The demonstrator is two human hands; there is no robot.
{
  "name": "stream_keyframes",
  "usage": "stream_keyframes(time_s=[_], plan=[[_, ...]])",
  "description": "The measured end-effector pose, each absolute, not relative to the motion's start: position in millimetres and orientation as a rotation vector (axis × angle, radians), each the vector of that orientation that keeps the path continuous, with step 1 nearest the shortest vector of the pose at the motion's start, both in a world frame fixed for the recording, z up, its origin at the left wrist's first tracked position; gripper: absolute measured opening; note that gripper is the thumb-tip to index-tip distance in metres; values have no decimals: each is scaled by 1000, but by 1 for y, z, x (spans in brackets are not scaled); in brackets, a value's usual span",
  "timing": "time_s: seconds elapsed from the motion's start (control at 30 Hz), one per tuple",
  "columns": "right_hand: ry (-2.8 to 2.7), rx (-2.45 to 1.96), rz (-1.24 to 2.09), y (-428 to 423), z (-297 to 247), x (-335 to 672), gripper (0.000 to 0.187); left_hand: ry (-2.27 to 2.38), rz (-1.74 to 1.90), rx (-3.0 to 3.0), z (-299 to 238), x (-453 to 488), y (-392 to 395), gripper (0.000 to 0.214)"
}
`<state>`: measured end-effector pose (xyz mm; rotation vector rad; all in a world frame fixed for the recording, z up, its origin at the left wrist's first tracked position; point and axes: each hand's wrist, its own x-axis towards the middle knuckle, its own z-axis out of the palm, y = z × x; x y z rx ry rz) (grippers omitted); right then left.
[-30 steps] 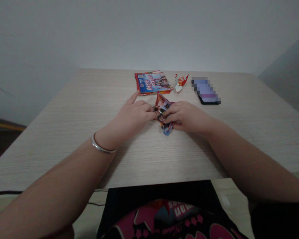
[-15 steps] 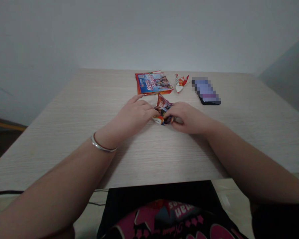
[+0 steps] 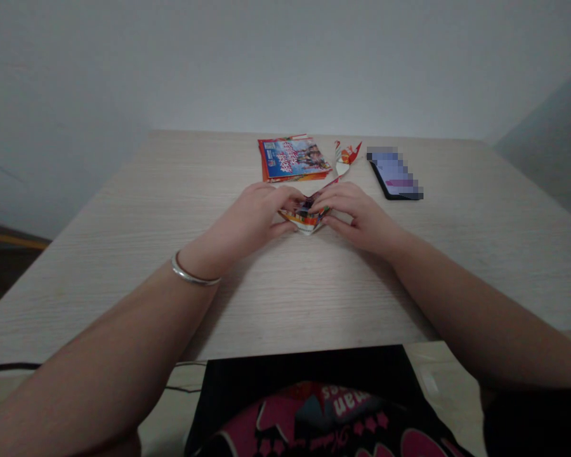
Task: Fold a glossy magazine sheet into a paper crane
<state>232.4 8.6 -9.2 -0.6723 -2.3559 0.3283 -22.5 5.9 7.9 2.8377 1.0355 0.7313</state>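
Note:
Between my hands is a piece of folded printed paper (image 3: 307, 222), dark and colourful with an orange band and a white lower edge that comes to a point toward me. My left hand (image 3: 261, 214) grips its left side, thumb below and fingers curled over the top. On the right side, my right hand (image 3: 354, 219) pinches the paper between thumb and fingers. The fingers of both hands cover part of the sheet. A silver bangle (image 3: 195, 276) circles my left wrist.
Behind my hands lies a stack of printed booklets or sheets (image 3: 292, 158), blue on top with red edges. A folded red-and-white paper shape (image 3: 346, 155) sits beside it. Farther right is a phone (image 3: 394, 178), its screen blurred. A wall (image 3: 314, 63) borders the table's (image 3: 171, 190) far edge.
The crumpled, upright paper is now spread wider into a flatter, pointed shape. My left hand's fingers have curled over it, and its thumb has moved beneath. My right hand has shifted slightly upward.

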Motion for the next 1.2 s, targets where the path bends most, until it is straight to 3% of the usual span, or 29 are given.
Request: stream_keyframes(time_s=[0.3,0.53,0.7,0.9,1.2], plan=[[-2191,-809,532,12,-12,240,29,925,913,2688,8,-21,-1,24],[-1839,-844,948,5,-25,221,39,956,996,2751,6,-21,-1,31],[-1745,-840,1034,7,-27,214,34,1006,1117,2496,-2,-16,-9,42],[-1714,-961,936,10,-29,212,29,776,991,2374,-2,-13,-13,33],[-1548,-1277,1049,12,-23,209,11,810,394,3021,5,-11,-8,14]])
